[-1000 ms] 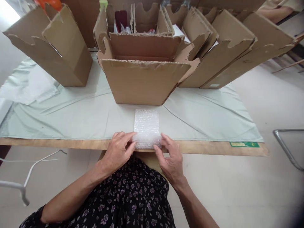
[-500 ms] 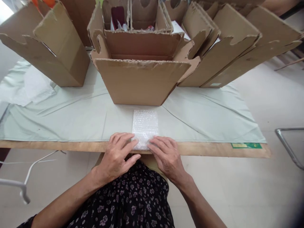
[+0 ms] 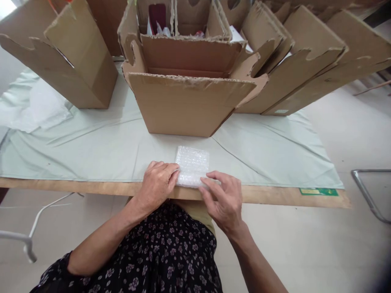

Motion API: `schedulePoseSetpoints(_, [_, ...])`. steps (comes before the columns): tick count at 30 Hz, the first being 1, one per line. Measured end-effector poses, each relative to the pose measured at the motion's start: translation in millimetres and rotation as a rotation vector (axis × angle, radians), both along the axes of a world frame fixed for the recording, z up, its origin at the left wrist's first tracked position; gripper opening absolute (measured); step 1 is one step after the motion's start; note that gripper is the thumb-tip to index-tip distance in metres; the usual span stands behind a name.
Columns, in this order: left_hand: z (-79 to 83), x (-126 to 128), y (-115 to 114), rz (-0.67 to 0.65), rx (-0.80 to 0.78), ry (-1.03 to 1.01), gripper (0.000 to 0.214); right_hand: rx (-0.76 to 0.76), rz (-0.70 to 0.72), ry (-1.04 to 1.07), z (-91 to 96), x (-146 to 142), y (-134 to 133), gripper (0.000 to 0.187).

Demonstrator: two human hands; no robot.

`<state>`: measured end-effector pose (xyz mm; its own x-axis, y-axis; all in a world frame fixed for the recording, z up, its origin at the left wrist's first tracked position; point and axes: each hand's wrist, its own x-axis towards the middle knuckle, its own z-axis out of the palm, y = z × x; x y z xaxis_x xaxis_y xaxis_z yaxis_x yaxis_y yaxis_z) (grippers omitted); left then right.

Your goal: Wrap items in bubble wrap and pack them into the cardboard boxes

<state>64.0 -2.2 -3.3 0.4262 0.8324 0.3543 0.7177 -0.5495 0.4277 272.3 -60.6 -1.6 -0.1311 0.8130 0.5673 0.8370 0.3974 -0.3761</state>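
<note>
Head view, wrap: I see the bubble wrap (image 3: 194,160) flat at the near edge of the tabletop (image 3: 269,196), its near end apparently doubled over.
Left hand: my left hand (image 3: 161,181) pinches the wrap's left side between thumb and fingers, I judge to steady it.
Right hand: my right hand (image 3: 221,199) has its fingertips at the near right corner; I cannot tell whether they grip. Set opposite the left, they probably help to square the wrap.
Placing: lying by the edge, it seems put there for easy reach.
Cloth: a pale cloth (image 3: 91,154) lies under the wrap.
Front box: this box (image 3: 195,108) stands just beyond, blocking direct reach to the row behind.
Sides: another box (image 3: 99,81) and loose plastic (image 3: 45,108) lie left, slanted boxes (image 3: 293,83) right.
</note>
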Motion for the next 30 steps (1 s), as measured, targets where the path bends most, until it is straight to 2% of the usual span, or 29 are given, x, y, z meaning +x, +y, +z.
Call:
schedulePoseSetpoints(4, [2.8,-2.3,-3.0,0.008,0.036,-0.043,0.016,-0.088,0.077,-0.136,3.8,0.9,-4.0,0.013])
schedulePoseSetpoints(8, [10.6,-8.7,-14.3,-0.105,0.104,-0.144,0.021,-0.122,0.137,-0.024,0.7,4.5,5.4,0.013])
schedulePoseSetpoints(11, [12.3,-8.3,-12.5,-0.176,0.080,-0.133,0.022,-0.157,0.153,0.044,-0.5,7.4,11.5,0.016])
schedulePoseSetpoints(15, [6.3,0.5,8.1,-0.105,0.068,-0.078,0.017,-0.084,0.034,-0.063,0.8,7.4,14.0,0.022])
schedulePoseSetpoints(18, [2.4,5.6,19.4,-0.010,0.082,-0.040,0.017,-0.073,0.025,-0.197,-0.2,7.1,17.3,0.023])
schedulePoseSetpoints(20, [2.6,5.4,17.9,0.041,0.042,-0.097,0.020,-0.101,0.037,-0.230,-2.6,8.6,22.8,0.022])
schedulePoseSetpoints(23, [5.7,1.4,3.9,0.124,-0.160,-0.338,0.028,-0.115,0.030,-0.102,-4.9,11.5,32.7,0.021])
schedulePoseSetpoints(26, [9.9,0.7,-10.4,0.214,-0.511,-0.633,0.052,-0.136,0.030,0.122,-1.9,10.1,36.8,0.020])
schedulePoseSetpoints(28, [13.0,4.0,-13.6,0.212,-0.733,-0.832,0.072,-0.184,0.089,0.222,1.8,6.2,34.2,0.020])
schedulePoseSetpoints(30, [16.2,9.1,-12.5,0.176,-0.873,-0.990,0.082,-0.250,0.170,0.266,4.6,2.6,28.5,0.018])
